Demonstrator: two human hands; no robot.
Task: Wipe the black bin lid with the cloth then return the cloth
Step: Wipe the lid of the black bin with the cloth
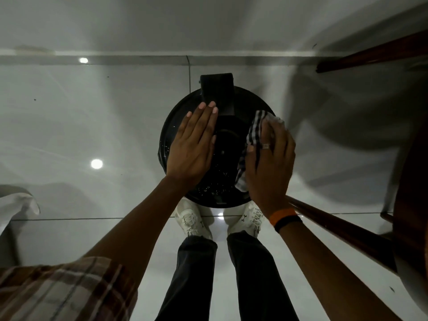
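Note:
A round black bin lid (225, 144) lies below me on the floor bin, speckled with small pale bits near its front. A black hinge block (217, 93) rises at its far edge. My left hand (194, 144) rests flat on the lid's left half, fingers straight and together, holding nothing. My right hand (269, 158) presses a black-and-white checked cloth (252, 135) onto the lid's right side; the cloth pokes out past my fingertips and beside my thumb.
Glossy white floor tiles (92, 126) surround the bin, with a wall skirting behind. Dark wooden chair legs (347, 230) and a seat stand close on the right. My white shoes (192, 218) touch the bin's front. A pale fabric (16, 205) lies at the left edge.

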